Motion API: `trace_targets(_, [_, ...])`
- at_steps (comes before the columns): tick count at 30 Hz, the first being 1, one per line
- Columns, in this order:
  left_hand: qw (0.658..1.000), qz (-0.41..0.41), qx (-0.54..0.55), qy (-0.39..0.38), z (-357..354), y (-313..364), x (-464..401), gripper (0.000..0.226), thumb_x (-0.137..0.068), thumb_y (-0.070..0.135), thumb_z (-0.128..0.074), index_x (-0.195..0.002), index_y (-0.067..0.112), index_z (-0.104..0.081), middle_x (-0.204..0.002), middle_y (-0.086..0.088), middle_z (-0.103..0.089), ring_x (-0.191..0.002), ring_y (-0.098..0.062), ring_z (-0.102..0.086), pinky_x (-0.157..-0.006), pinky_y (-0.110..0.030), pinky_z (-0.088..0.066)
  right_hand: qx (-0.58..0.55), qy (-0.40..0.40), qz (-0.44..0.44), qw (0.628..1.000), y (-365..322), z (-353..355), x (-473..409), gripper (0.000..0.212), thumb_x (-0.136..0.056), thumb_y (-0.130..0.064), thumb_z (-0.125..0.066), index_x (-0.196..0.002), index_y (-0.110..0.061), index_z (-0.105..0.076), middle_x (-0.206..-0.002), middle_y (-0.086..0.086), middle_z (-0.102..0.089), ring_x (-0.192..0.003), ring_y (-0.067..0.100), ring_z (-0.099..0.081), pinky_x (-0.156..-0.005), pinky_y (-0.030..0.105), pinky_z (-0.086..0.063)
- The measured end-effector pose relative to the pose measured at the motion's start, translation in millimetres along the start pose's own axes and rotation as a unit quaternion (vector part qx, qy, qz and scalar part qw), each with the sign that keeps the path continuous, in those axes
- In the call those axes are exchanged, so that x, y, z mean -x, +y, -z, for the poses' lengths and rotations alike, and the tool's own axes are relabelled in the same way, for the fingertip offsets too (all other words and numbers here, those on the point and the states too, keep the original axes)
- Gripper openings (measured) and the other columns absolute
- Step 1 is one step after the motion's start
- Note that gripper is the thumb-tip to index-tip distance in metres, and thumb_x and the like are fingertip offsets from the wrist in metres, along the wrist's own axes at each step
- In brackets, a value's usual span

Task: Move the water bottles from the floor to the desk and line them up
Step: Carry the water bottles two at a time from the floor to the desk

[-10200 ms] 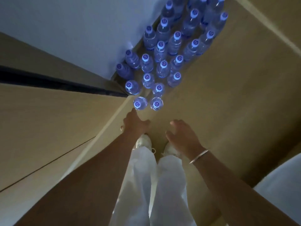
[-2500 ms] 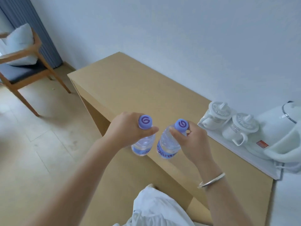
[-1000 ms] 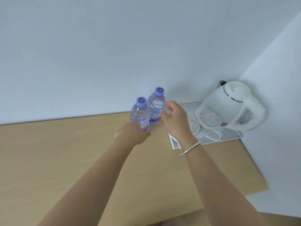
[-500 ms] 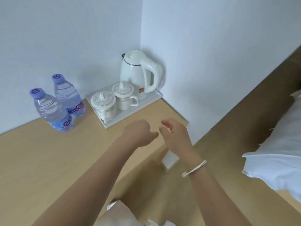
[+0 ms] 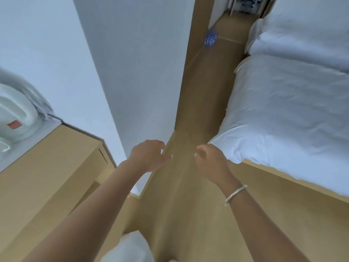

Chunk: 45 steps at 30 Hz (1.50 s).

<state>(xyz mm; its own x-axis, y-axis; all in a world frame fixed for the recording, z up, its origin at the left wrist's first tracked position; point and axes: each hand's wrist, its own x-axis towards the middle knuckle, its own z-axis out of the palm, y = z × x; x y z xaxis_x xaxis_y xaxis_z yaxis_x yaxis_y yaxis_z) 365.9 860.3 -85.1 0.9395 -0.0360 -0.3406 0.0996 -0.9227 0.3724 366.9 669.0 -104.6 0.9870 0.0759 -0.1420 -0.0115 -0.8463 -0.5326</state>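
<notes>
A cluster of blue-capped water bottles (image 5: 211, 37) shows as a small blue patch far down the floor passage, against the wall. The tan desk (image 5: 47, 163) fills the left side; the two bottles set on it are out of view. My left hand (image 5: 149, 155) and my right hand (image 5: 211, 161) hang in front of me over the floor, both empty with loosely curled fingers. A silver bangle sits on my right wrist.
A white kettle (image 5: 13, 114) stands on a tray at the desk's far left edge. A bed with white bedding (image 5: 292, 110) lines the right side. A white wall corner (image 5: 136, 82) juts between desk and passage. The wooden floor strip (image 5: 198, 120) runs ahead.
My view has swung right, away from the desk and the two placed bottles, toward the passage by the bed. Both empty hands have moved with me.
</notes>
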Motion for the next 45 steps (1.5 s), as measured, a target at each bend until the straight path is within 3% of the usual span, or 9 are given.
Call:
trace_targets(3, [0.999,-0.032,-0.027,0.008,2.1,32.8,-31.8,0.039,-0.090,0.049,-0.048,-0.117,0.022,-0.058,-0.115,0.006,-0.062,-0.105,-0.017,-0.057,-0.090,-0.030,-0.043,0.006,0.026,-0.025,0.999,32.2,18.9,-18.2,0.031,-0.095,-0.025,-0.046,-0.120,-0.009,-0.055,-0.123,0.004,-0.055,-0.113,0.020,-0.049,-0.093,0.032,-0.041])
trace_targets(7, [0.996,-0.070,-0.050,0.015,8.0,62.9,-83.5,0.039,-0.091,0.048,-0.048,-0.118,0.021,-0.057,-0.115,0.007,-0.060,-0.107,-0.015,-0.055,-0.088,-0.028,-0.041,0.000,0.041,-0.048,0.998,59.2,36.3,-54.9,0.035,-0.095,-0.026,-0.045,-0.127,-0.013,-0.053,-0.129,0.002,-0.052,-0.120,0.018,-0.046,-0.096,0.029,-0.037])
trace_targets(11, [0.993,-0.091,-0.064,0.028,19.1,85.7,-152.6,0.033,-0.091,0.046,-0.049,-0.106,0.018,-0.058,-0.113,0.001,-0.063,-0.104,-0.018,-0.059,-0.082,-0.027,-0.041,-0.003,0.050,-0.065,0.997,71.6,53.8,-109.9,0.030,-0.094,-0.023,-0.045,-0.117,-0.009,-0.058,-0.119,0.004,-0.058,-0.113,0.020,-0.050,-0.090,0.030,-0.040])
trace_targets(14, [0.990,-0.120,-0.075,0.025,36.3,105.9,-210.8,0.044,-0.092,0.048,-0.048,-0.126,0.020,-0.053,-0.121,0.004,-0.059,-0.110,-0.018,-0.056,-0.090,-0.030,-0.042,-0.004,0.062,-0.068,0.996,78.2,72.4,-163.6,0.034,-0.094,-0.023,-0.045,-0.123,-0.009,-0.055,-0.127,0.003,-0.054,-0.119,0.019,-0.046,-0.095,0.027,-0.035])
trace_targets(17, [0.986,-0.135,-0.094,0.022,55.8,121.7,-262.3,0.045,-0.092,0.049,-0.046,-0.126,0.020,-0.053,-0.121,0.004,-0.060,-0.109,-0.018,-0.056,-0.090,-0.030,-0.042,0.015,0.060,-0.061,0.996,80.9,90.8,-212.3,0.038,-0.096,-0.027,-0.045,-0.132,-0.015,-0.050,-0.137,-0.001,-0.049,-0.125,0.014,-0.041,-0.101,0.022,-0.031])
trace_targets(23, [0.982,-0.166,-0.079,0.047,100.3,159.6,-373.0,0.045,-0.094,0.046,-0.045,-0.129,0.019,-0.051,-0.118,0.003,-0.062,-0.103,-0.017,-0.060,-0.089,-0.030,-0.046,0.035,0.087,-0.066,0.993,90.0,128.4,-320.3,0.041,-0.097,-0.030,-0.043,-0.135,-0.015,-0.046,-0.138,-0.001,-0.047,-0.128,0.013,-0.039,-0.103,0.023,-0.032])
trace_targets(30, [0.982,-0.175,-0.068,0.035,110.5,192.6,-480.5,0.044,-0.095,0.045,-0.045,-0.130,0.019,-0.051,-0.121,0.003,-0.061,-0.108,-0.015,-0.057,-0.085,-0.026,-0.042,0.040,0.082,-0.077,0.993,123.9,151.8,-424.3,0.041,-0.097,-0.032,-0.043,-0.135,-0.018,-0.046,-0.139,-0.003,-0.047,-0.128,0.013,-0.040,-0.104,0.023,-0.032])
trace_targets(37, [0.985,-0.157,-0.067,0.041,124.8,259.2,-616.1,0.047,-0.093,0.047,-0.046,-0.131,0.020,-0.051,-0.113,0.003,-0.065,-0.102,-0.017,-0.060,-0.086,-0.033,-0.050,0.038,0.071,-0.069,0.994,182.7,195.5,-552.3,0.042,-0.097,-0.032,-0.043,-0.136,-0.018,-0.045,-0.140,-0.003,-0.046,-0.130,0.013,-0.039,-0.105,0.023,-0.031])
trace_targets(45, [0.992,-0.115,-0.039,0.035,145.3,346.2,-758.5,0.042,-0.095,0.041,-0.044,-0.132,0.021,-0.051,-0.127,0.005,-0.058,-0.112,-0.016,-0.056,-0.089,-0.032,-0.046,0.041,0.054,-0.055,0.996,248.4,275.5,-703.1,0.041,-0.097,-0.031,-0.042,-0.136,-0.018,-0.045,-0.139,-0.004,-0.047,-0.129,0.013,-0.039,-0.105,0.024,-0.032])
